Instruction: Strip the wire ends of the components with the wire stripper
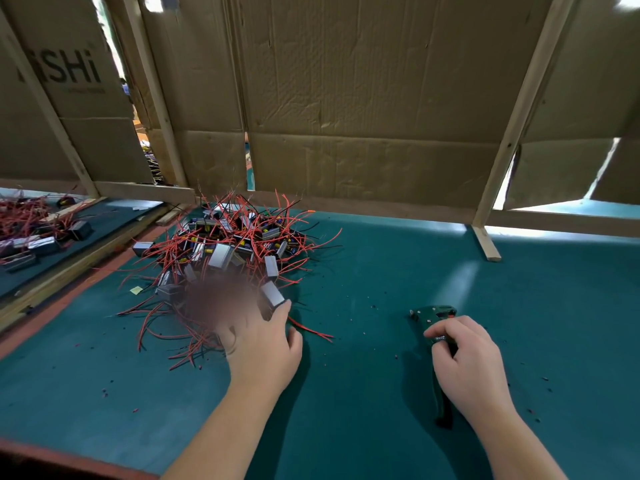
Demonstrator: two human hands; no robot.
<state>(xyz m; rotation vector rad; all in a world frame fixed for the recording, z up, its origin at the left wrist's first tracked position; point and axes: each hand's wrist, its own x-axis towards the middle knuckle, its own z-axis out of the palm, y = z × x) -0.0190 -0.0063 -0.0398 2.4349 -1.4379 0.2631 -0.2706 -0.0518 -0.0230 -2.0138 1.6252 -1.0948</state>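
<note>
A pile of small grey box components (221, 252) with red and black wire leads lies on the green table mat (363, 271), left of centre. My left hand (266, 344) reaches into the near edge of the pile. Its index finger lies against one grey component (272, 294) and its thumb is free; the other fingers are blurred. A red wire (311, 330) runs out from under this hand. To the right, my right hand (467, 358) grips the handles of the green wire stripper (433, 315), which rests on the mat with its jaws pointing away from me.
A cardboard and wood-frame partition (346, 116) walls off the back of the table. Beyond a wooden rail at the left lies a second heap of components (31, 233). Small bits of stripped insulation (540, 400) dot the mat.
</note>
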